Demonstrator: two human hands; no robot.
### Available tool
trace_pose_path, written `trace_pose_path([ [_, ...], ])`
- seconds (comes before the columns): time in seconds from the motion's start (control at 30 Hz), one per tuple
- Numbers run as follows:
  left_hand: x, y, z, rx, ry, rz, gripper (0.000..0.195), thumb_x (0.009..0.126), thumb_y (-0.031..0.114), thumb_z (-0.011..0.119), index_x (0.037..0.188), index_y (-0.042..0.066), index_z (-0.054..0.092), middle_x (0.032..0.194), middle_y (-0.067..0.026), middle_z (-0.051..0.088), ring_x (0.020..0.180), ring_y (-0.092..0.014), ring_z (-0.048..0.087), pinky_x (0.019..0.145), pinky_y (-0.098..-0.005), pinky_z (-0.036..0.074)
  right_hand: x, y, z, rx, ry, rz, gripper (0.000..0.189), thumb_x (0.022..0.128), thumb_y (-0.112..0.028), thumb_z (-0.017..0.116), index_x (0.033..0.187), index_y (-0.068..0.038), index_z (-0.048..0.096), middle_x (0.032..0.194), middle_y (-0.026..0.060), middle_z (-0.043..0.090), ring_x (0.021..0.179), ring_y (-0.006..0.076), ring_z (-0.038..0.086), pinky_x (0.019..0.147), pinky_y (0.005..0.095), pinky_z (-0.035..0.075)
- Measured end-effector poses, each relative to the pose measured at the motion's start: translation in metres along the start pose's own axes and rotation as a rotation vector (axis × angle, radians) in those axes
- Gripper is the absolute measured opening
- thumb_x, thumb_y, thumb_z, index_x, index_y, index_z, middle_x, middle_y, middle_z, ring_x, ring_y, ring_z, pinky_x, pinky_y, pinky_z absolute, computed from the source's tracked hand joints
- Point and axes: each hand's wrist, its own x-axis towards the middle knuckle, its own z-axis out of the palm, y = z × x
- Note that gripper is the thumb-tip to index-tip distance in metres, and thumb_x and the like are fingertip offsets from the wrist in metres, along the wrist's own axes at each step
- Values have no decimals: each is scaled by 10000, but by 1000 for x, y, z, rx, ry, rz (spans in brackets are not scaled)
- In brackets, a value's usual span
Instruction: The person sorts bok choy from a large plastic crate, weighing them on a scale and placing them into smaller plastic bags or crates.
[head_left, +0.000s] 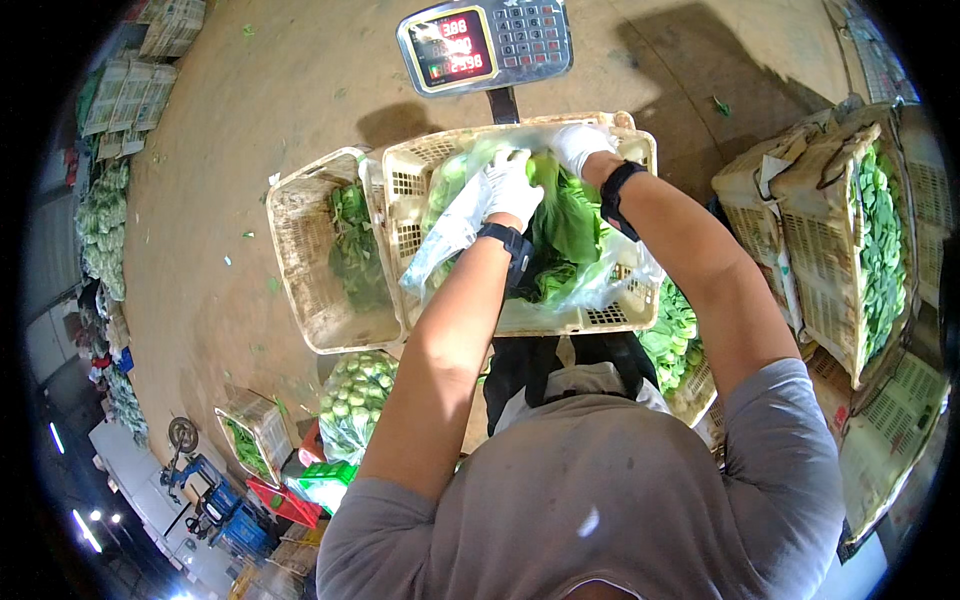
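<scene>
A clear plastic bag filled with leafy green vegetables lies in a pale plastic crate. My left hand, in a white glove, grips the bag's left side with the fingers curled over the greens. At the bag's far right side is my gloved right hand; its fingertips are hidden by plastic and leaves, so its grip is unclear. Black bands circle both wrists. Beyond the crate, a scale display with lit red digits and a keypad stands on a post.
A second plastic crate holding loose leaves adjoins on the left. Tall crates of greens stand on the right. Bagged round green vegetables sit near my left elbow. Leaf scraps dot the floor. A blue vehicle is at lower left.
</scene>
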Motion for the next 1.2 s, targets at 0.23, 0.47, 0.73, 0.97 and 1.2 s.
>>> trace_pose_path([
  [0.23,-7,-9,-4,-67,42,24,623,646,276,779,1212,132,563,1309,-180,451,1208,-349,446,1001,-414,394,-78,-1,-7,396,5,141,308,879,-183,482,1118,-43,616,957,198,663,895,348,633,790,398,513],
  [0.47,0,-2,-2,-99,-7,-5,625,656,298,776,1220,125,568,1270,-213,478,1124,-377,505,948,-424,434,-167,16,73,954,-138,623,554,891,-519,507,1149,-42,620,956,103,681,867,217,613,796,343,457],
  [0.73,18,-6,1,-33,-74,0,702,574,309,814,1207,112,583,1218,-189,552,1103,-358,538,972,-414,425,-171,-21,110,1592,151,717,399,865,-302,640,1124,-1,598,757,76,630,518,150,542,465,281,422],
  [0.97,48,-15,1,-64,-355,44,602,488,374,840,998,97,682,1033,-150,656,957,-315,607,844,-410,481,-177,-17,90,1465,139,640,162,906,-136,530,993,-42,630,696,31,609,490,112,524,451,261,416],
  [1.2,27,15,-16,-106,-198,85,581,455,357,856,935,82,678,981,-151,661,935,-311,611,834,-418,482,-198,-19,102,1426,313,629,132,881,-140,551,870,-53,649,630,3,567,500,87,480,446,266,376],
])
